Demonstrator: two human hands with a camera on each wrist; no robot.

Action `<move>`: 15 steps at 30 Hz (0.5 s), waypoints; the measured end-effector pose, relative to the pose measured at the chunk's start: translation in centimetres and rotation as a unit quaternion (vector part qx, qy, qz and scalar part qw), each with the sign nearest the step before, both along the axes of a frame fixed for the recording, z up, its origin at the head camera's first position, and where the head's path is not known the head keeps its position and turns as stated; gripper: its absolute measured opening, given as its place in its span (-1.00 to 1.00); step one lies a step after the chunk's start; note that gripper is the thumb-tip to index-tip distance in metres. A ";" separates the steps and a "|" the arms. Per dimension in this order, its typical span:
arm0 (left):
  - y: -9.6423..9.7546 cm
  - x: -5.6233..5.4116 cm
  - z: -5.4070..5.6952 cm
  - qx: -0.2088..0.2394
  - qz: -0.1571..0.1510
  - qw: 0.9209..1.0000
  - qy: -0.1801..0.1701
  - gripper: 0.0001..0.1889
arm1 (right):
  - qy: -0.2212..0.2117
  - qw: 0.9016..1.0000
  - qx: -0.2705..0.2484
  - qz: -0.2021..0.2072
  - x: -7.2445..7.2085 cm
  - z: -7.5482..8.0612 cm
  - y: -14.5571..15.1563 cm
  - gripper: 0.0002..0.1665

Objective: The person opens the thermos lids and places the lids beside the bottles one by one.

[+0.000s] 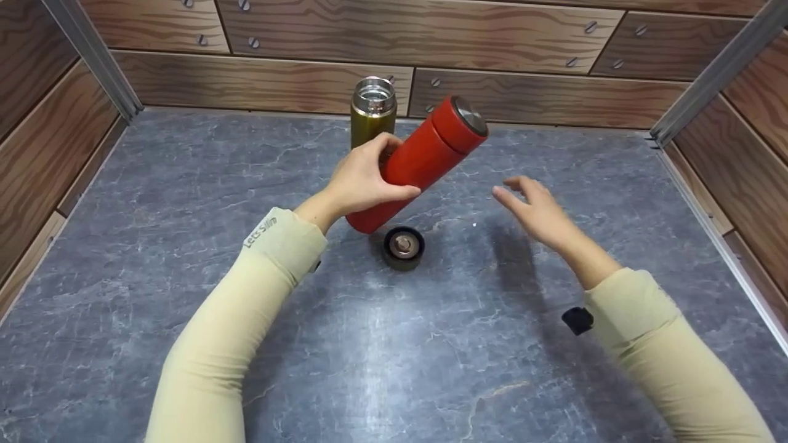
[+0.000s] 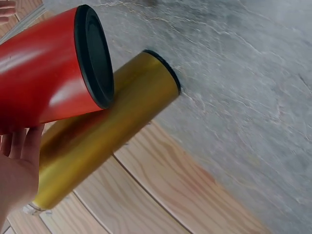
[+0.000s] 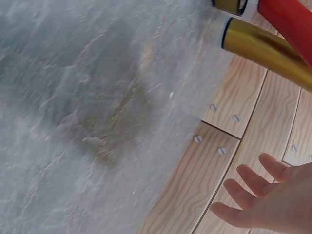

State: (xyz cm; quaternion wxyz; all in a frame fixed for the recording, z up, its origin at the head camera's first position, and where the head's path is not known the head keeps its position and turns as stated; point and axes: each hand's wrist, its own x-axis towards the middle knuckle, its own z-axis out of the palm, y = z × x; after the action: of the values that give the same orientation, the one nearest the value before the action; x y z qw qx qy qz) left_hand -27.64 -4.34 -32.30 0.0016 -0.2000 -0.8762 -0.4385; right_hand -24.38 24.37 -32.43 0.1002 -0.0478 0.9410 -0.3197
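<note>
My left hand (image 1: 367, 178) grips a red thermos (image 1: 425, 160) round its middle and holds it tilted, its capped top leaning to the upper right. The thermos's black base (image 2: 95, 56) shows in the left wrist view. Behind it stands a gold thermos (image 1: 373, 120), upright, its steel mouth uncovered. Its lid (image 1: 404, 247) lies upside down on the table, just below the red thermos in the head view. My right hand (image 1: 542, 212) hovers to the right with fingers loosely spread and nothing in them; the right wrist view shows these fingers (image 3: 242, 195) apart.
The grey marbled tabletop (image 1: 258, 369) is bounded by wood-patterned panels (image 1: 492, 37) at the back and both sides. Metal posts (image 1: 92, 55) stand at the back corners. A black strap end (image 1: 578, 320) sticks out at the right sleeve.
</note>
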 end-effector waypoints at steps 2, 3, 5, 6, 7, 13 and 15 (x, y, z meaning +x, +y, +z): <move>-0.2 0.0 -0.1 -0.010 0.000 1.000 -0.002 -0.40 | 0.000 1.000 -0.017 0.000 -0.1 0.3 -0.3 -0.13; -0.3 0.0 -0.2 -0.015 0.001 1.000 -0.003 -0.39 | 0.000 1.000 -0.027 -0.001 -0.1 0.4 -0.4 -0.15; -0.5 0.1 -0.4 -0.025 0.004 1.000 -0.005 -0.39 | 0.000 0.999 -0.044 -0.004 -0.2 0.7 -0.7 -0.17; -0.5 0.1 -0.5 -0.029 0.005 1.000 -0.006 -0.38 | 0.002 0.999 -0.051 -0.006 -0.2 0.8 -0.9 -0.18; -0.6 0.1 -0.6 -0.031 0.005 0.999 -0.007 -0.38 | 0.006 0.998 -0.058 -0.007 -0.2 1.0 -1.0 -0.20; -0.7 0.1 -1.1 -0.034 0.004 0.999 -0.007 -0.36 | 0.030 0.995 -0.095 -0.010 -0.4 2.2 -1.6 -0.28; -0.8 0.0 -1.1 -0.036 0.005 0.999 -0.003 -0.36 | 0.036 0.993 -0.109 -0.010 -0.6 2.6 -1.8 -0.28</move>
State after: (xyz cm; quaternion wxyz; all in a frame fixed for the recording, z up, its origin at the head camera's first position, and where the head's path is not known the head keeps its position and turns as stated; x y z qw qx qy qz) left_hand -27.61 -5.12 -33.44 -0.0058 -0.1942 -0.8926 -0.4069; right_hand -24.99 22.59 -29.84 0.0569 -0.0606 0.9040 -0.4193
